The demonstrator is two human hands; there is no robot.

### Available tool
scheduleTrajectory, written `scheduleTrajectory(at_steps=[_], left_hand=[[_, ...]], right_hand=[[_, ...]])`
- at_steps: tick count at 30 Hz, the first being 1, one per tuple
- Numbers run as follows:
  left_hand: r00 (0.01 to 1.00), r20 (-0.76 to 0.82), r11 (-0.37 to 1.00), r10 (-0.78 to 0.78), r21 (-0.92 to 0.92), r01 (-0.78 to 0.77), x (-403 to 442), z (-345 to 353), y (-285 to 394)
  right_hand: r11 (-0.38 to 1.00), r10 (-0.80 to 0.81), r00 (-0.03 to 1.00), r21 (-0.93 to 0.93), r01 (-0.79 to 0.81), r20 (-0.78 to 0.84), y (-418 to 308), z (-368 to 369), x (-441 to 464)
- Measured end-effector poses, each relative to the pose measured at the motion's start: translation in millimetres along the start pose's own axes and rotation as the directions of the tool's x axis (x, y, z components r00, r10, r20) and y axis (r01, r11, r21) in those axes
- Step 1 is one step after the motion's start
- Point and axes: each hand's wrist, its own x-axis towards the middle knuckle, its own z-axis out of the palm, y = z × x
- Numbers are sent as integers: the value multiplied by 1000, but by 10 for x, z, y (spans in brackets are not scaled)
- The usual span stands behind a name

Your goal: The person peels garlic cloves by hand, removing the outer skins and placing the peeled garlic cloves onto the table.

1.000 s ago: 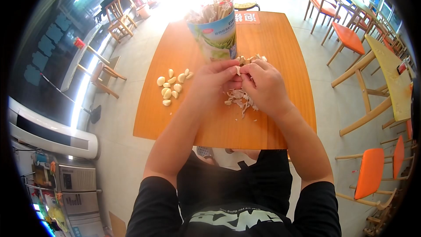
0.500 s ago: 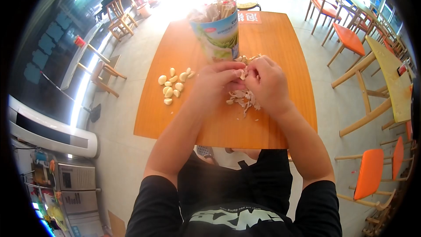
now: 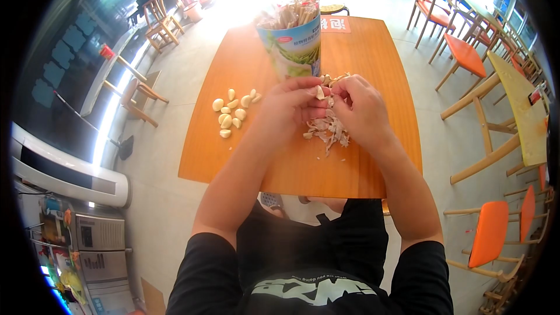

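Between thumb and fingers, my left hand (image 3: 290, 104) pinches a garlic clove (image 3: 320, 92) with a pale, partly bared surface. Close on its right is my right hand (image 3: 360, 104), its fingers curled together by a bit of papery skin; whether they grip that skin is hard to see. Below both hands lies a pile of garlic skins (image 3: 330, 130). Left of my left forearm sits a loose group of peeled garlic cloves (image 3: 226, 120). Behind my hands, unpeeled garlic (image 3: 333, 79) shows in part.
A tall printed tub (image 3: 293, 46) full of wrapped chopsticks stands at the back of the wooden table (image 3: 233, 162). A red printed card (image 3: 336, 24) lies beside it. Orange-seated chairs (image 3: 464, 53) and another table (image 3: 513, 96) are on the right. A wooden chair (image 3: 160, 20) stands at far left.
My hands have drawn slightly apart, and the clove in my left fingers now shows more plainly. My right hand has shifted a little right and down. The view has moved slightly.
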Motion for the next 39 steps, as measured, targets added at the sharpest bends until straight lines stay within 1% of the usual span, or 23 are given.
scheduleTrajectory(at_steps=[1,2,4,5,7,10,17,20,22,25,32,34,35,37,38,39], left_hand=[[1000,-18,1000,7,-4,-7,1,2,2],[1000,-18,1000,7,-3,-7,9,-8,-6],[1000,8,1000,17,-22,-17,27,-34,-30],[1000,8,1000,15,-22,-15,28,-31,-31],[1000,-1,1000,10,-25,-10,19,-16,-28],[1000,18,1000,20,-20,-19,28,-46,-53],[1000,-5,1000,24,20,-24,29,-36,-58],[1000,-2,1000,12,24,-12,43,-48,-66],[1000,3,1000,4,11,-4,40,-34,-69],[1000,-5,1000,-13,-5,13,33,0,-70],[997,76,996,-4,-86,10,31,22,-74],[996,86,1000,28,-6,-28,20,41,-86],[996,85,1000,29,-6,-28,15,43,-75],[999,51,998,4,54,-7,10,37,-49],[999,53,999,3,54,-6,15,12,-48],[996,89,999,-12,47,8,23,-24,-51]], right_hand=[[999,-24,1000,46,24,-2,-14,0,-4],[999,-24,1000,46,24,-2,-22,9,-6],[989,-127,991,78,130,-34,-27,23,-9],[989,-126,991,78,128,-34,-16,27,-9],[980,-200,978,-8,200,-53,6,34,-9],[970,-242,969,-54,239,-57,2,25,-14],[959,-282,957,-63,277,-71,-13,39,-18],[948,-311,947,-96,303,-78,-12,62,-26],[938,-325,941,-160,308,-92,3,97,-36],[932,-341,934,-168,321,-106,6,96,-31],[955,-285,950,-119,271,-129,-6,102,-26],[964,-261,952,-88,249,-161,1,105,-16],[964,-261,952,-87,250,-161,8,99,-4],[972,-197,958,-170,163,-208,42,70,20],[972,-197,958,-172,162,-209,58,55,29],[974,-157,964,-193,116,-214,74,40,38]])
